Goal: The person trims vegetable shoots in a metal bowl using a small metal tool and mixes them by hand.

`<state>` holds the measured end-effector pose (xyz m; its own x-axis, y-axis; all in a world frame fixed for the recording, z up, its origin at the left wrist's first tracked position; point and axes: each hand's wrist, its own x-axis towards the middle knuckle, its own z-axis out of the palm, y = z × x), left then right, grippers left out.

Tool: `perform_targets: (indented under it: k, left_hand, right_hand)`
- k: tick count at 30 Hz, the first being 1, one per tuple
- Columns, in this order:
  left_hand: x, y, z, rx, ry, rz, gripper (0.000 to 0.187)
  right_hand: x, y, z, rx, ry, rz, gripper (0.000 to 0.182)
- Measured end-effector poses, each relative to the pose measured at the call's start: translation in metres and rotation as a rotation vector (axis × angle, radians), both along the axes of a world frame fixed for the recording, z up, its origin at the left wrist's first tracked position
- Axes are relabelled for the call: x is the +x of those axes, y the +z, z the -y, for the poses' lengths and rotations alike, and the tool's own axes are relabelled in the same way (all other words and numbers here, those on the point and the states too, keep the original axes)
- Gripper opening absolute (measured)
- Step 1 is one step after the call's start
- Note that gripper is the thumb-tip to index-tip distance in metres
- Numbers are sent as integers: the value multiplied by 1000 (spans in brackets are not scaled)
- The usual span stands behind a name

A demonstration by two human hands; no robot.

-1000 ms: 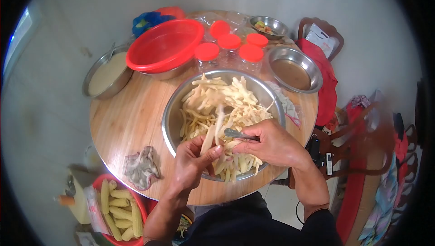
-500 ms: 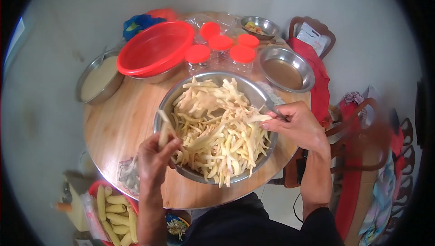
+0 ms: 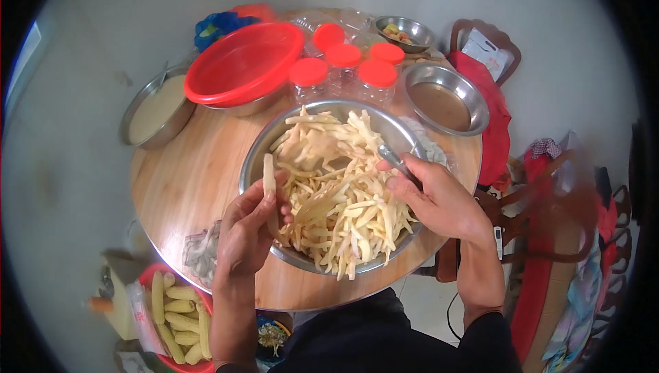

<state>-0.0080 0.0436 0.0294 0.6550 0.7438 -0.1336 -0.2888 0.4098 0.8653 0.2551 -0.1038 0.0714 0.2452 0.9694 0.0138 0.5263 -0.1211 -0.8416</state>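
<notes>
My left hand (image 3: 248, 230) pinches a pale cream strip (image 3: 268, 174) between thumb and fingers, upright at the left rim of a wide metal basin (image 3: 255, 160). The basin is heaped with similar long cream-yellow strips (image 3: 357, 218), some forked or ragged. My right hand (image 3: 439, 194) is closed round a slim grey tool (image 3: 399, 164) over the basin's right side. The tool's metallic end points up and left above the heap; its kind is not clear. My right fingertips are close over the strips.
Red-lidded clear jars (image 3: 343, 55), a red plastic basin (image 3: 244, 64) and a metal bowl of brownish liquid (image 3: 439, 106) stand behind. At left is a pot of pale liquid (image 3: 156, 115). A red tub (image 3: 149, 274) of yellow ribbed vegetables sits below the table; chairs (image 3: 542, 235) stand right.
My left hand has turned and risen slightly, bringing its strip upright. My right fingers have come off a strip at the basin's right side, and the tool has shifted left. The whole view has shifted a little.
</notes>
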Motion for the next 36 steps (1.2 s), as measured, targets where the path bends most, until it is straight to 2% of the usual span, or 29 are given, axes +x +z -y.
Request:
perform_targets:
  k: [3,5,7,9,11,13,17,19,36]
  left_hand:
    - [8,-4,7,-31,-10,133,37]
    - [18,-5,17,-24,-39,86,34]
    - [22,-10,22,-75,-74,90,31]
    - [26,-13,27,-152,-151,153,31]
    - [26,-7,30,-186,-150,141,30]
    - [23,-4,31,-128,-199,68,32]
    - [20,-5,35,-49,-182,19,35]
    - [20,-2,38,75,-128,-90,37]
    - [25,1,61,407,39,-295,32]
  right_hand:
    - [-12,5,5,47,-64,86,27]
    - [-19,3,7,160,50,244,19]
    - [-27,2,9,164,129,289,21]
    - [-45,5,11,103,104,218,30]
    - [-56,3,11,149,64,230,31]
    - [-62,6,10,139,39,272,31]
    - [-72,7,10,157,55,392,31]
    - [-76,3,11,103,66,503,31]
    - [-92,-1,19,43,97,634,28]
